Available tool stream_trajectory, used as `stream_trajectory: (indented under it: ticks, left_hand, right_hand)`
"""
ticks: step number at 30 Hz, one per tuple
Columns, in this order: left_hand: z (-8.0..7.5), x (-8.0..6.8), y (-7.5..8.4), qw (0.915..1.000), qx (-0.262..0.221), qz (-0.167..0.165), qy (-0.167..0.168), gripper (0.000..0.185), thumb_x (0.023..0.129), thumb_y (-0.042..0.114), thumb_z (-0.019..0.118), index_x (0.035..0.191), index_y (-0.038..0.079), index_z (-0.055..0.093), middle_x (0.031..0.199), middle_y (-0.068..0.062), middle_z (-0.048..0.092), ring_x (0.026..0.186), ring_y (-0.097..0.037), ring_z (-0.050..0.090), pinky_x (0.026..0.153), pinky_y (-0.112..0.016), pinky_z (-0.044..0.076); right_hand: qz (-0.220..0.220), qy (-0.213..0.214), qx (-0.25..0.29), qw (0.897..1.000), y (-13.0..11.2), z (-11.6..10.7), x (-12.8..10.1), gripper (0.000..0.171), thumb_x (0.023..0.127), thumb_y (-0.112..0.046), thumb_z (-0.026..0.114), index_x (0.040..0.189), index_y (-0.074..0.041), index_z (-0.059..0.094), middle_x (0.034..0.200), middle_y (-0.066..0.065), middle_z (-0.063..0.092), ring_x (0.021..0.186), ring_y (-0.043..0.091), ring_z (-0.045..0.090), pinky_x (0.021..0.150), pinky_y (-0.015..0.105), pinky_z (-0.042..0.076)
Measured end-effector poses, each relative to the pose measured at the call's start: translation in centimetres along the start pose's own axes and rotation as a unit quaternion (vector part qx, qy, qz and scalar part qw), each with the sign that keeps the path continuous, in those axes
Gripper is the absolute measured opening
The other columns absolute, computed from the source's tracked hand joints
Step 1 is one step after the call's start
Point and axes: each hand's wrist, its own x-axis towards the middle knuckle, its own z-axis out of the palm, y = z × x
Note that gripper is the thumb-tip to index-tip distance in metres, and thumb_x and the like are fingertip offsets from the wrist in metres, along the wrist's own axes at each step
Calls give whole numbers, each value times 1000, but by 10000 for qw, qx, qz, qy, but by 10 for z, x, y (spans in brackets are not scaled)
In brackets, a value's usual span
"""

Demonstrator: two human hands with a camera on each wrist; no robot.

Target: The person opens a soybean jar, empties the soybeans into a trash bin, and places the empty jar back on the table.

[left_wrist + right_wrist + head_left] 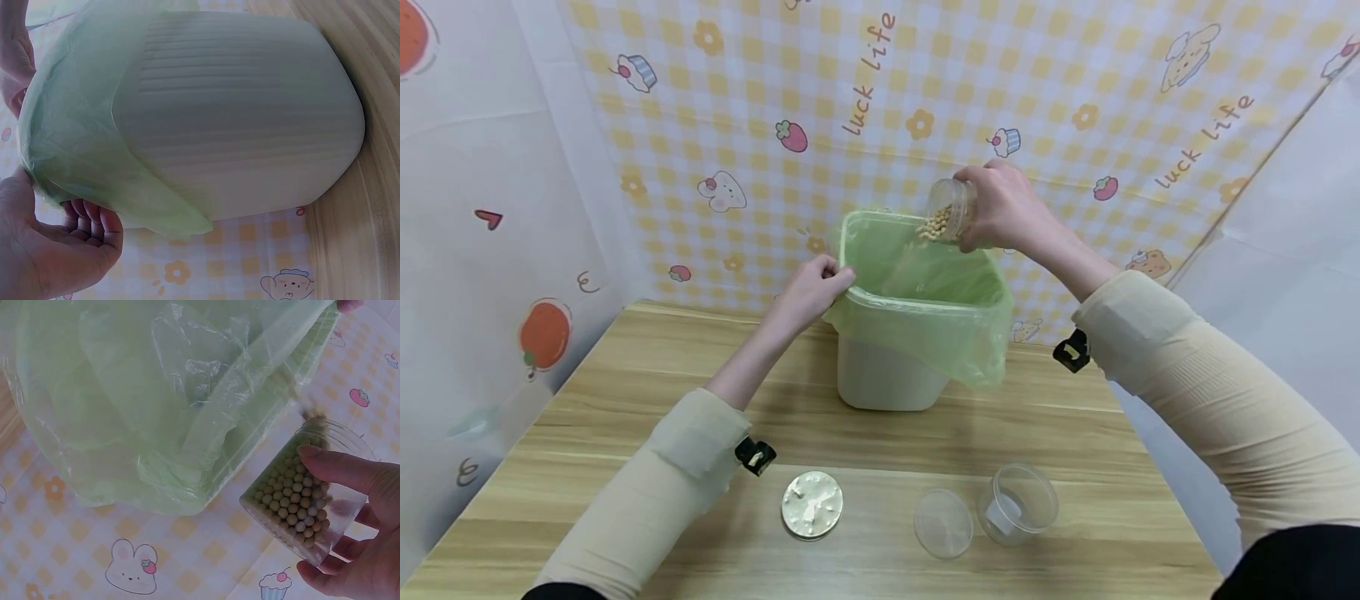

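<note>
My right hand [1003, 204] grips a clear plastic jar [297, 500] tipped on its side over the bin's opening. Round beige beans [287, 494] fill the jar's lower side, and some spill out of its mouth in a stream. Below is a white trash bin [880, 375], upright, lined with a translucent green trash bag [947, 329] folded over its rim. At the bin's left corner my left hand [812, 292] pinches the bagged rim, thumb on top; in the left wrist view its fingers [94, 219] curl by the bag's edge. Inside the bin, the bottom is hidden.
On the wooden table [700, 533] in front lie a round metallic lid [812, 505] and a clear plastic lid [943, 523]. Beside the clear lid stands a second clear jar [1026, 500] with a white label. A checked, printed wall covering [737, 167] rises close behind the bin.
</note>
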Motion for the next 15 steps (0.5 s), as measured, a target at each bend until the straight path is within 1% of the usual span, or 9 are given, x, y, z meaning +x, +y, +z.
stream_trajectory:
  ticks: [7, 15]
  left_hand:
    - [0, 1, -1, 10000, -52, 22, -8, 31, 96, 39, 49, 103, 9, 54, 89, -5, 52, 78, -21, 48, 68, -31, 40]
    - [1, 1, -2, 10000, -46, 28, 4, 31, 96, 38, 49, 103, 9, 54, 89, -5, 52, 78, -21, 48, 68, -31, 40]
  right_hand:
    - [-25, 48, -141, 9999, 1, 1, 1, 94, 58, -7, 89, 145, -4, 54, 124, 23, 60, 112, 38, 50, 99, 54, 45]
    - [-84, 148, -240, 9996, 4, 3, 0, 93, 56, -6, 90, 142, -4, 57, 123, 24, 59, 112, 39, 49, 98, 54, 44]
